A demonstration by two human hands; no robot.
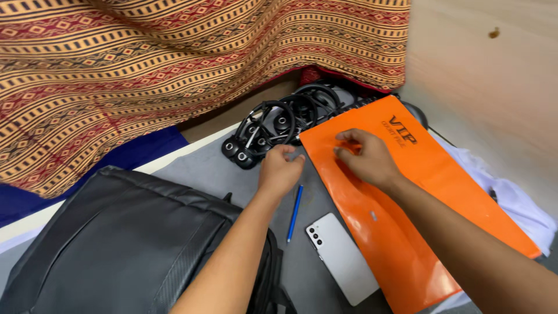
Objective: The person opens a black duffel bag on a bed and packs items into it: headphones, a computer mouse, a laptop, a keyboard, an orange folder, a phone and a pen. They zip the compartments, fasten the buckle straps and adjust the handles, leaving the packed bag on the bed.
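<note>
A long orange plastic folder [430, 197] lies across the grey surface [197, 168]. My right hand [367, 157] rests on its upper part with the fingers bent, touching the cover. My left hand [280, 170] sits just left of the folder's top corner, fingers curled near its edge; whether it pinches the edge is unclear. A blue pen [294, 213] lies below my left hand. A white phone [342, 257] lies face down beside the folder's lower edge.
A dark grey backpack [122, 244] fills the lower left. Black headsets with cables [279, 125] are piled behind the folder. A striped patterned cloth [145, 64] hangs at the back. White fabric [511, 197] lies on the right, under the folder.
</note>
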